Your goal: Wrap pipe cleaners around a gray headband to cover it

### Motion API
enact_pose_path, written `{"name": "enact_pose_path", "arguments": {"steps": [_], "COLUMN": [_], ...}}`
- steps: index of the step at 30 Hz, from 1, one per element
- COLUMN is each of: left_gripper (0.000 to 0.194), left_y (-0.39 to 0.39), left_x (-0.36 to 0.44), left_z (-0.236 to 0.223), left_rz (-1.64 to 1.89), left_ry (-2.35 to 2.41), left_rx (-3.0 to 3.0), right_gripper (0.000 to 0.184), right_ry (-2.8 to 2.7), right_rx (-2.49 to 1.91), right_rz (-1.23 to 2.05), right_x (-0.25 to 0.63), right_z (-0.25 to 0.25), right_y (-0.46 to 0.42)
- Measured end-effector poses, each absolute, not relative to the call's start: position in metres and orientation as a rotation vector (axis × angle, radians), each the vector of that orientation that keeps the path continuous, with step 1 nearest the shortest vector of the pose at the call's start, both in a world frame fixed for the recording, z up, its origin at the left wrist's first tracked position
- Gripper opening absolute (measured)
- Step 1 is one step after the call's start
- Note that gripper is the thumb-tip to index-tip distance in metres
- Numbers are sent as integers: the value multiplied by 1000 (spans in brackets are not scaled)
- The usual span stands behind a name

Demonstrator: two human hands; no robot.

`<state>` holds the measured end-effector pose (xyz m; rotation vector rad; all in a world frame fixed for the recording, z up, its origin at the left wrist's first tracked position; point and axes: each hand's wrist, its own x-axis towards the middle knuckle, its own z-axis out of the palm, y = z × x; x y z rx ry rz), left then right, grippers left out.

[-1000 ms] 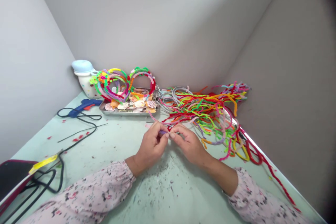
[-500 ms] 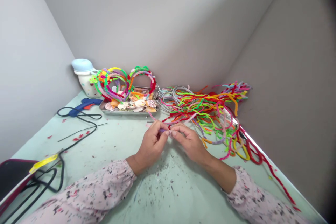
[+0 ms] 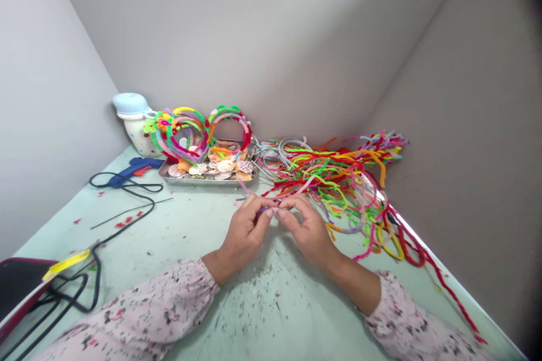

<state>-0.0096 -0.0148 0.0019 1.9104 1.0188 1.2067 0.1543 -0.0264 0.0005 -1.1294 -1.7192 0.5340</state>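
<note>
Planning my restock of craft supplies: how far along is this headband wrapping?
Done: wrapped headbands stand by the shell tray. In hand: left hand and right hand pinch a pink pipe cleaner. Left: a big pipe cleaner pile and bare hoops.

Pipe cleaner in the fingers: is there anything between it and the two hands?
Nothing visible. The left hand and right hand both pinch the purple pipe cleaner directly at their fingertips, above the table. The heap of pipe cleaners lies behind, not between.
</note>
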Motion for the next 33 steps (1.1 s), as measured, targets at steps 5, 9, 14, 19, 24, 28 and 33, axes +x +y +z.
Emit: {"name": "enact_pose_path", "arguments": {"steps": [5, 9, 14, 19, 24, 28, 33], "left_gripper": [18, 18, 18, 17, 17, 16, 17], "left_y": [-13, -12, -9, -9, -8, -7, -6], "left_x": [-9, -9, -9, -10, -10, -9, -9], "left_z": [0, -1, -1, -1, -1, -1, -1], "left_rz": [1253, 1277, 1311, 1343, 1345, 1344, 1334], "left_ry": [1044, 1058, 1079, 1099, 1077, 1066, 1063], "left_rx": [1859, 1724, 1626, 1614, 1527, 1461, 1456], "right_gripper": [6, 9, 24, 23, 19, 22, 35], "right_ry": [-1738, -1875, -1939, -1994, -1978, -2084, -2109], "right_rx": [-1072, -1027, -1071, -1083, -915, -603, -334], "right_rz": [120, 61, 104, 114, 172, 171, 151], "right_x": [155, 152, 150, 150, 153, 157, 161], "right_z": [0, 0, 0, -1, -1, 0, 4], "right_y": [-32, -36, -35, -34, -37, -38, -39]}}
